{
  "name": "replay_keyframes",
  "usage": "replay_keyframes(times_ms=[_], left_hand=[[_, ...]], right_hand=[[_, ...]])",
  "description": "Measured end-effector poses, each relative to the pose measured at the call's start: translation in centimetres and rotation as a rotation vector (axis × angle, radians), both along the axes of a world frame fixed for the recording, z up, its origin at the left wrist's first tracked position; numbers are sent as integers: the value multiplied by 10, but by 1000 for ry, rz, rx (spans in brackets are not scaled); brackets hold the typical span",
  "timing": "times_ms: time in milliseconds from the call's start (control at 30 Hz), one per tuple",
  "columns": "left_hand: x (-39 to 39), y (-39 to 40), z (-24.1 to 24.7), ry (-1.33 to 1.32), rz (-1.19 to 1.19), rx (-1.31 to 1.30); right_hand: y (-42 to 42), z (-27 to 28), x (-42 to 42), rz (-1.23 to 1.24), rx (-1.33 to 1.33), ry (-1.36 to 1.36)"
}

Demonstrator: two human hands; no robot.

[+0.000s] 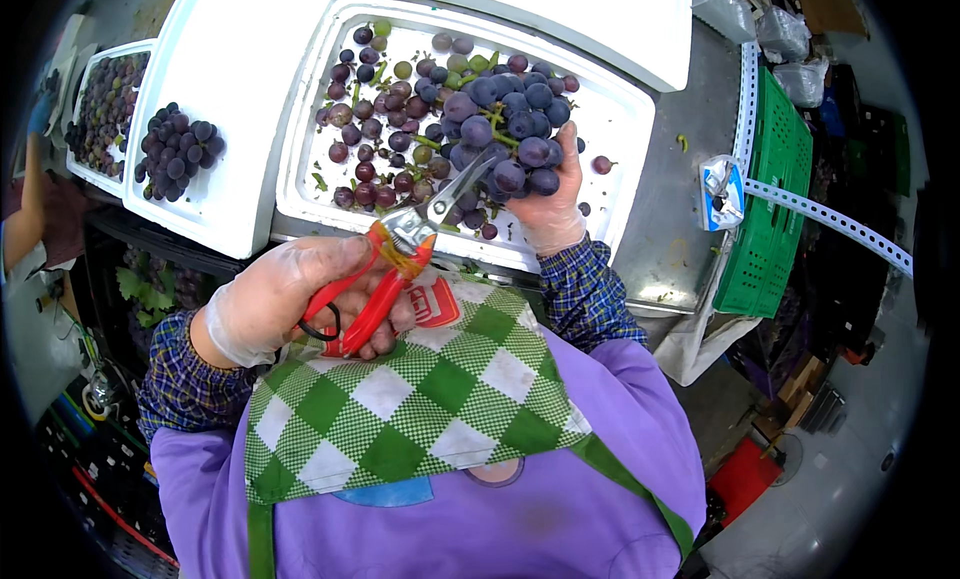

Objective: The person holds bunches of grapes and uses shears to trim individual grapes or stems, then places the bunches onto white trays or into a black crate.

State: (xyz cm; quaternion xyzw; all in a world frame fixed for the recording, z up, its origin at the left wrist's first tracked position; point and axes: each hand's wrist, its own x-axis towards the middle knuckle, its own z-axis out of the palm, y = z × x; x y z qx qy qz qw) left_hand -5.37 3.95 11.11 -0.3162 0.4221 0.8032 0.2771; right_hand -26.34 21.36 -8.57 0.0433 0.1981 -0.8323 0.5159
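My left hand (277, 294), in a clear glove, grips pruning shears (367, 301) with red handles. Their narrow metal blades point up and right, with the tips at the lower part of a bunch of dark grapes (517, 114). From below and the right, my right hand (555, 196) cradles this bunch, its thumb up along the right side and the other fingers hidden behind the fruit. Green stems show among the berries. Beneath the bunch is a white foam tray (630, 151), scattered with loose purple and green grapes (367, 129) and stem bits.
On a white foam lid or box (225, 76) to the left rests another grape bunch (180, 150). Farther left are a tray of loose grapes (109, 106) and a person's arm (26, 204). A green plastic crate (765, 204) and a perforated metal bar (832, 223) stand right of the metal table (667, 226).
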Motion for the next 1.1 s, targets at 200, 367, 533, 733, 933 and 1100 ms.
replay_keyframes(times_ms=[200,367,533,733,933,1100], left_hand=[[-19,24,-1,35,48,-110],[-23,31,-2,37,28,-144],[-24,35,-2,0,37,-150],[-23,37,1,-5,2,-198],[-27,32,6,63,-40,-220],[-29,27,11,-6,-24,-232]], right_hand=[[9,7,5,-38,-29,78],[15,6,8,-57,-78,172],[19,5,11,-77,-106,194],[22,1,9,-97,-84,198],[22,-2,11,-74,-102,182],[23,-2,13,-60,-88,198]])
